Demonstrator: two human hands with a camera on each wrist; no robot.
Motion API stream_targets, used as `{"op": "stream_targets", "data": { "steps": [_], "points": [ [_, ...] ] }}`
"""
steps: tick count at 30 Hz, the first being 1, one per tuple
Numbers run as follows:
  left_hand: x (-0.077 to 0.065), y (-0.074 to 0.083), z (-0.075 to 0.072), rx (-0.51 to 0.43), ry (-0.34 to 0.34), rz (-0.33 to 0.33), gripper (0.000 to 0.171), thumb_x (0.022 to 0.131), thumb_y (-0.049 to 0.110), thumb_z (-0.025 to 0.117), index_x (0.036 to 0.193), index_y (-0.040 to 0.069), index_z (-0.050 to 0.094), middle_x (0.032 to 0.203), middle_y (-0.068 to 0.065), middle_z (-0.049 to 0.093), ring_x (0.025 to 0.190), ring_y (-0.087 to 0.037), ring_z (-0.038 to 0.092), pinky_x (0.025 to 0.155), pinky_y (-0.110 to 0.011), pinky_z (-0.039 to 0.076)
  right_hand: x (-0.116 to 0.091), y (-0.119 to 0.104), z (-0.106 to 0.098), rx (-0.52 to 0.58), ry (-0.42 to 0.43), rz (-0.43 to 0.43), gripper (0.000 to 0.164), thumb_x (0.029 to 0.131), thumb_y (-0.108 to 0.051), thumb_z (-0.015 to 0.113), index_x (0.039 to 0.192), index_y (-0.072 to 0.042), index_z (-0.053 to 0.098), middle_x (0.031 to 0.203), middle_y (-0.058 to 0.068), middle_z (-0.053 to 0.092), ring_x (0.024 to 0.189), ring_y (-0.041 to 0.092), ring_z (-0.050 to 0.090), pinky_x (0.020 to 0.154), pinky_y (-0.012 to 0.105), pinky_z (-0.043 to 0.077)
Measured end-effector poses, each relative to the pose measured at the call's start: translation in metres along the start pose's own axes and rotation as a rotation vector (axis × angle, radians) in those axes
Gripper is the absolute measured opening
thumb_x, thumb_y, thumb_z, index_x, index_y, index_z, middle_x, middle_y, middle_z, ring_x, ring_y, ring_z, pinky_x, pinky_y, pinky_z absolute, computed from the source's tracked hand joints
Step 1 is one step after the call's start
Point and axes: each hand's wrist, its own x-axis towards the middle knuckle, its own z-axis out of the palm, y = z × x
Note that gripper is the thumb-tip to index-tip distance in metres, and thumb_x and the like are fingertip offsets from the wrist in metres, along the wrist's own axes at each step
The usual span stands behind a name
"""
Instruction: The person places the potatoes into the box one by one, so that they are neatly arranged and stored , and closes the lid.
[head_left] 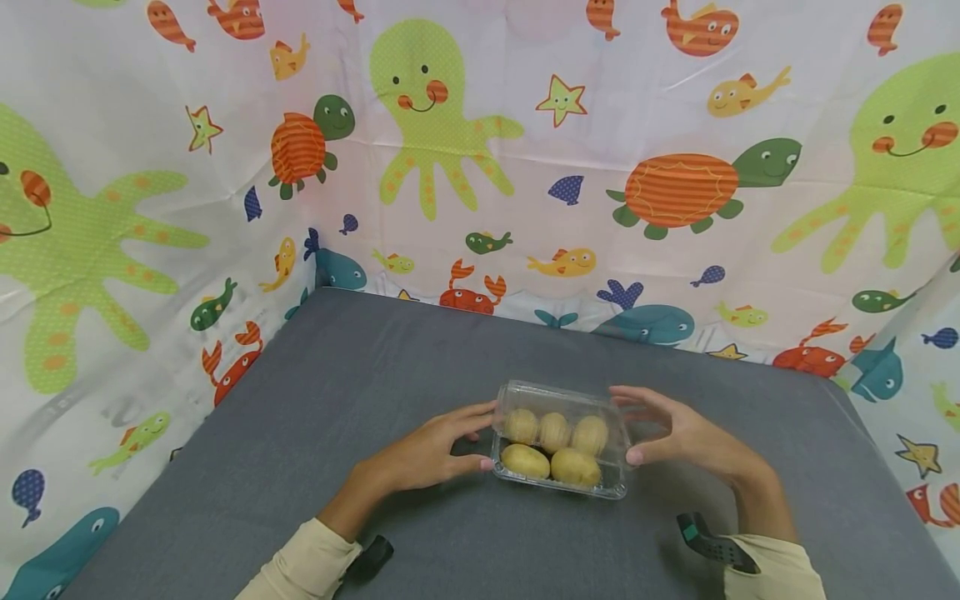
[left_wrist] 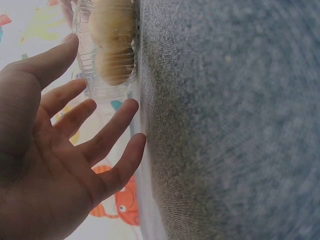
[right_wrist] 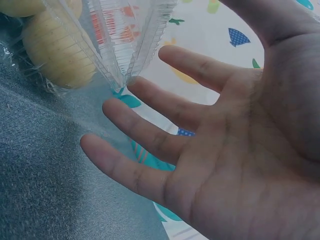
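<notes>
A clear plastic clamshell box (head_left: 613, 487) sits on the grey cloth, with several pale yellow potatoes (head_left: 576, 468) inside. Its transparent lid (head_left: 551, 395) stands partly raised at the back, and the rear potatoes show through it. On the box's left side is my left hand (head_left: 427, 452), its thumb and fingertips right at the edge. My right hand (head_left: 693, 435) is at the opposite side, thumb close to the rim and fingers by the lid. In the right wrist view, the spread fingers (right_wrist: 155, 142) reach toward the hinge end, where lid and base form a V.
A grey cloth (head_left: 360, 358) covers the table. White curtains (head_left: 480, 108) printed with sea animals hang behind it and along both sides. Each wrist carries a dark strapped device (head_left: 716, 546) over a beige sleeve (head_left: 776, 568).
</notes>
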Motion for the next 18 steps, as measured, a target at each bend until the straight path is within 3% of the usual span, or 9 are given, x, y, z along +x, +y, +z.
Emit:
{"op": "stream_targets", "data": {
  "steps": [4, 12, 18],
  "points": [
    [-0.0003, 0.0006, -0.0001, 0.005, 0.0, -0.003, 0.068, 0.103, 0.044, 0.07, 0.164, 0.028, 0.042, 0.173, 0.012, 0.029, 0.134, -0.022, 0.062, 0.116, -0.051, 0.045, -0.0003, 0.0012, 0.0011, 0.002, -0.022, -0.003, 0.085, 0.091, -0.017, 0.08, 0.165, -0.016, 0.036, 0.171, 0.023, 0.026, 0.147, 0.058, 0.035, 0.096, 0.052, 0.054],
    [0.0001, 0.0001, 0.0005, 0.001, 0.002, -0.002, 0.068, 0.103, 0.044, 0.07, 0.163, 0.025, 0.044, 0.173, 0.011, 0.028, 0.135, -0.023, 0.062, 0.116, -0.052, 0.045, 0.0027, 0.0034, 0.003, -0.052, -0.06, 0.024, 0.094, 0.089, -0.02, 0.083, 0.167, -0.014, 0.031, 0.171, 0.023, 0.025, 0.148, 0.061, 0.03, 0.102, 0.066, 0.049],
    [0.0005, 0.0, 0.0009, 0.008, 0.005, -0.013, 0.074, 0.102, 0.043, 0.071, 0.166, 0.024, 0.039, 0.173, 0.011, 0.028, 0.136, -0.023, 0.06, 0.117, -0.051, 0.045, 0.0038, 0.0036, 0.0045, -0.058, -0.069, 0.026, 0.1, 0.086, -0.019, 0.086, 0.167, -0.01, 0.028, 0.172, 0.023, 0.02, 0.148, 0.064, 0.029, 0.102, 0.065, 0.05]
  ]
}}
